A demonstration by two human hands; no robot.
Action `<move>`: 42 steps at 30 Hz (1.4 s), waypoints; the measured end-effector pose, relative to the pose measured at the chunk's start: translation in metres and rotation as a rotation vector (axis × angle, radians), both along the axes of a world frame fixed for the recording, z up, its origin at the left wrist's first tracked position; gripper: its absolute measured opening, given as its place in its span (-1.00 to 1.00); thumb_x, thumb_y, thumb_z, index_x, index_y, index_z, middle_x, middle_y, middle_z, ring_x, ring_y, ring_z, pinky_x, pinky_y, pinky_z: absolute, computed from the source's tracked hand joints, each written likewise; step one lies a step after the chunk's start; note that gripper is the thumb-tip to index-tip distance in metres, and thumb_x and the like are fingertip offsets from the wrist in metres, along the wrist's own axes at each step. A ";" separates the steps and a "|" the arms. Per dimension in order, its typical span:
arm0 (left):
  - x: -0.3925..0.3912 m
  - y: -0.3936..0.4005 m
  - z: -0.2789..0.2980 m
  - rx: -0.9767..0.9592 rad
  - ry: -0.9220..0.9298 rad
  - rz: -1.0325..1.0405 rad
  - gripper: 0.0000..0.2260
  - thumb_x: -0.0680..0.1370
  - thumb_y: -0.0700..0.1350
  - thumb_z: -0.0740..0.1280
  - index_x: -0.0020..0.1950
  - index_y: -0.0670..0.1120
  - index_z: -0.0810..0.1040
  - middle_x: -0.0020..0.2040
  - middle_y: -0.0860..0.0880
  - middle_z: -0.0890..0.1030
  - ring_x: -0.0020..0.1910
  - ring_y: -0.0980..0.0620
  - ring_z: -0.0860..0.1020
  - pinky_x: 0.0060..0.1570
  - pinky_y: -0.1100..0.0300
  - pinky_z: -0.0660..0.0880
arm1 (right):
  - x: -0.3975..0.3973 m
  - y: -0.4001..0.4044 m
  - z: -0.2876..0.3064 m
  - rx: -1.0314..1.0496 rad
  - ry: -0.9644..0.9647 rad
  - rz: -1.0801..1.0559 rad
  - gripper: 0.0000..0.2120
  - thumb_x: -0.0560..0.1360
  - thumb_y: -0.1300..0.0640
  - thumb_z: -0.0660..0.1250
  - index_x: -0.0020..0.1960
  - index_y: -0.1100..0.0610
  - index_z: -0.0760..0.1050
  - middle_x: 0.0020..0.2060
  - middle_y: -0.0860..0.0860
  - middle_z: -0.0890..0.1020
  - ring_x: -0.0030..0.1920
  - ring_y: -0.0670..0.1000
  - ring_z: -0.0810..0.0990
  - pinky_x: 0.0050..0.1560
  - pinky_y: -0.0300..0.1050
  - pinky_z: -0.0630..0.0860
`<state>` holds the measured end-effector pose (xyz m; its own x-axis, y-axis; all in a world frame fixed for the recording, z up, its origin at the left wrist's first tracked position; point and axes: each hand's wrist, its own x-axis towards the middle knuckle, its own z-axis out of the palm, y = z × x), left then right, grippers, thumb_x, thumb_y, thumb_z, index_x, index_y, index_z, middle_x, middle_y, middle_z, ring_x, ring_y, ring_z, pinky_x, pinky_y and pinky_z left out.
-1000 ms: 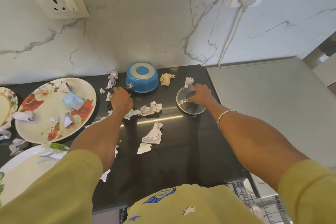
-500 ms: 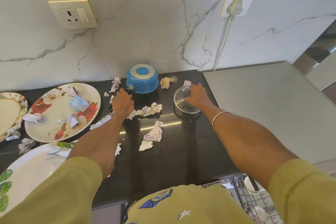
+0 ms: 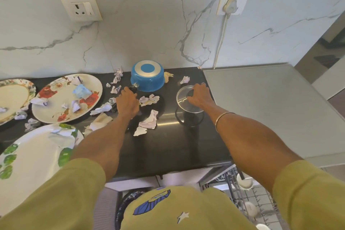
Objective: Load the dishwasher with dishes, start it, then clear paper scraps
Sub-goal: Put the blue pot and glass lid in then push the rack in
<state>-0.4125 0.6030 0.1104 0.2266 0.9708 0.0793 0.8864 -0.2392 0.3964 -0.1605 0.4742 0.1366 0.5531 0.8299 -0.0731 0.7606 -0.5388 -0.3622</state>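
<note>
the glass lid has lifted further off the bench since a second ago, tilted, pinched at its knob by the right hand. the left hand curls around the black handle of the upturned blue pan. paper scraps lie between them.

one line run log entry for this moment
left hand: grips pan handle | right hand: lifts glass lid | paper scraps: uncleared
</note>
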 end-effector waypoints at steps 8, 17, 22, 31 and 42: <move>0.007 -0.091 0.002 -0.031 -0.006 0.098 -0.69 0.59 -0.16 0.30 0.28 -0.23 0.37 0.21 -0.23 0.53 0.17 -0.24 0.56 0.18 -0.09 0.49 | 0.005 -0.063 0.004 0.021 -0.004 0.074 -0.46 0.47 -0.05 0.44 0.31 0.24 0.43 0.23 0.21 0.45 0.24 0.23 0.46 0.17 0.02 0.48; -0.001 -0.184 -0.010 -0.001 -0.057 0.143 -0.78 0.60 -0.14 0.24 0.20 -0.21 0.38 0.13 -0.24 0.55 0.09 -0.28 0.57 0.10 -0.16 0.50 | -0.009 -0.145 -0.005 0.008 0.016 0.134 -0.50 0.45 -0.06 0.47 0.24 0.22 0.48 0.22 0.20 0.48 0.20 0.19 0.50 0.15 -0.04 0.48; -0.014 -0.221 -0.014 0.022 -0.047 0.096 -0.78 0.57 -0.20 0.24 0.19 -0.25 0.40 0.10 -0.26 0.56 0.06 -0.27 0.57 0.08 -0.13 0.50 | -0.023 -0.185 -0.009 -0.009 0.027 0.116 -0.51 0.42 -0.10 0.49 0.19 0.19 0.52 0.19 0.19 0.51 0.18 0.17 0.50 0.13 -0.03 0.50; -0.058 -0.290 -0.014 -0.011 -0.092 0.021 -0.75 0.56 -0.20 0.29 0.21 -0.23 0.40 0.09 -0.22 0.56 0.06 -0.20 0.56 0.09 -0.11 0.52 | -0.073 -0.267 -0.012 0.024 -0.012 0.016 -0.53 0.42 -0.08 0.47 0.16 0.23 0.52 0.11 0.22 0.52 0.12 0.20 0.52 0.08 -0.03 0.48; -0.121 -0.421 -0.036 -0.080 -0.025 -0.109 -0.75 0.58 -0.22 0.24 0.23 -0.26 0.37 0.11 -0.24 0.54 0.04 -0.21 0.57 0.00 -0.03 0.48 | -0.150 -0.404 -0.027 -0.049 -0.022 -0.061 -0.54 0.38 -0.01 0.45 0.16 0.26 0.54 0.12 0.23 0.52 0.16 0.23 0.51 0.17 0.08 0.53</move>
<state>-0.5331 0.1820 0.0742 0.3301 0.9439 0.0096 0.8464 -0.3005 0.4397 -0.3101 0.0702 0.1097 0.6047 0.7900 -0.1007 0.7329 -0.6015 -0.3180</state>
